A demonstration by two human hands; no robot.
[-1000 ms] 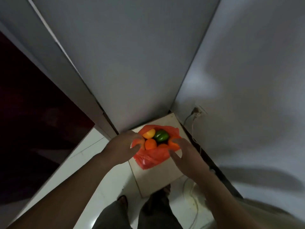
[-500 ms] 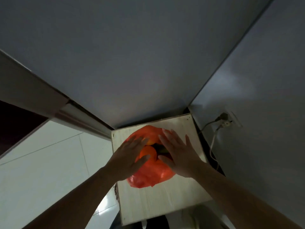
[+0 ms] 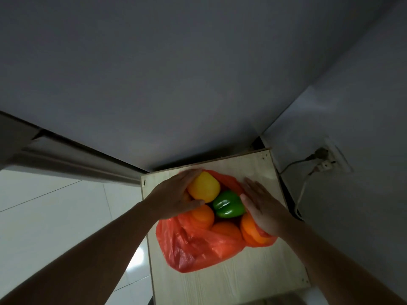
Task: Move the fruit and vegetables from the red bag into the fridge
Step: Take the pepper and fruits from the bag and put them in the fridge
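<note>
Hands first: the left hand has its fingers straight and together, laid along the left side of the yellow pepper. Its thumb stretches across toward the fruit below. It's an open palm, not gripping anything. The right hand is the same deal, with fingers straight and slightly spread. It lies on the right edge of the red bag, thumb side up against the green pepper. So both are flat, one on either side of the bag's open mouth.

Inside the bag, the yellow pepper is at the far side and the green pepper sits just beside it to the right, touching it. Nearer the camera are three oranges. The left orange is under the left thumb, the middle orange is half behind plastic, and the right orange is partly under the right palm. The rest of the bag is crumpled and slumps toward the near left.

The bag sits on a pale wooden worktop, small and square, pushed into a corner. Behind it is a big grey surface; I can't tell if that's the fridge. On the right wall there's a socket with a cable hanging down. The white tiled floor is off to the left.
</note>
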